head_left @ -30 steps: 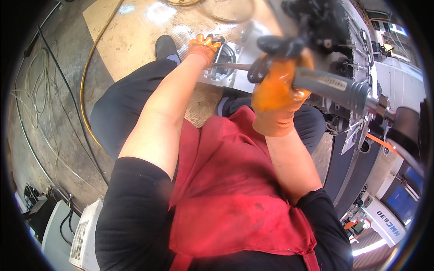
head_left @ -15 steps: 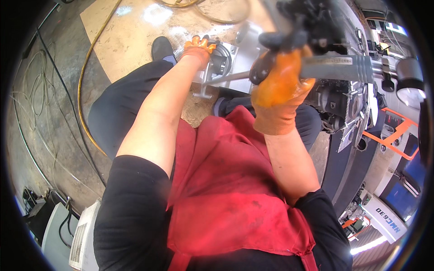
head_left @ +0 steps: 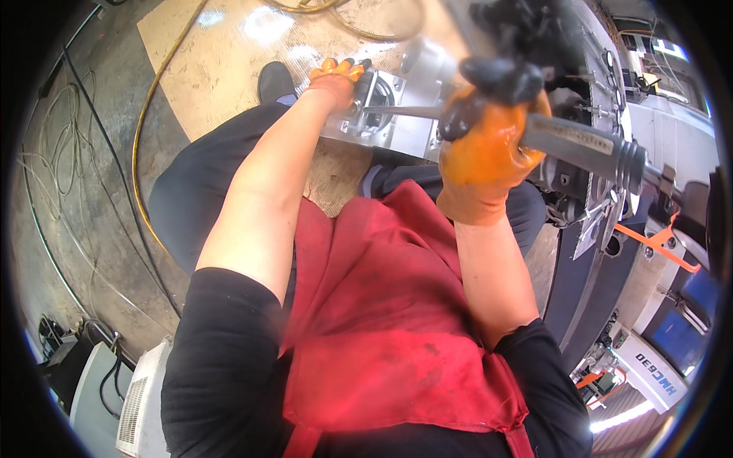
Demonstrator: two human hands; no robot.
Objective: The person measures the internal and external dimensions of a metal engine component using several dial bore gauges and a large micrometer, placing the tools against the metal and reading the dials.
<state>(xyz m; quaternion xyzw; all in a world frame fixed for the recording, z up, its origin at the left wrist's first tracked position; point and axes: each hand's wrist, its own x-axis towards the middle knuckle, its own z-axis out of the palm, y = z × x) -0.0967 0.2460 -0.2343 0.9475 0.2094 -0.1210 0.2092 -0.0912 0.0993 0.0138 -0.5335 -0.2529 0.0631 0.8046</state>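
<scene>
My left hand [head_left: 334, 82], in an orange glove with dark fingertips, lies with fingers spread at the left end of a silver metal block [head_left: 412, 136]. A round ring-like opening [head_left: 379, 95] shows in the block beside that hand. My right hand [head_left: 492, 156], gloved the same way, is closed round a long rod tool with a thick grey ribbed grip [head_left: 573, 145]. Leftward from this fist a thin metal rod [head_left: 405, 111] runs over the block. Whether its tip touches the block, I cannot tell. The tool's right end is partly dark and blurred.
A tan mat [head_left: 221, 69] lies under the block and my foot, with a yellow hose [head_left: 141, 137] along its left. Blurred dark machine parts [head_left: 534, 38] crowd the upper right. An orange frame [head_left: 657, 243] stands at right. Thin cables [head_left: 72, 168] lie on the left floor.
My right hand has shifted slightly right, and the tool's grip now slopes down to the right. The rod's left end sits higher; a T-shaped end seen there earlier no longer shows. My left hand stays put.
</scene>
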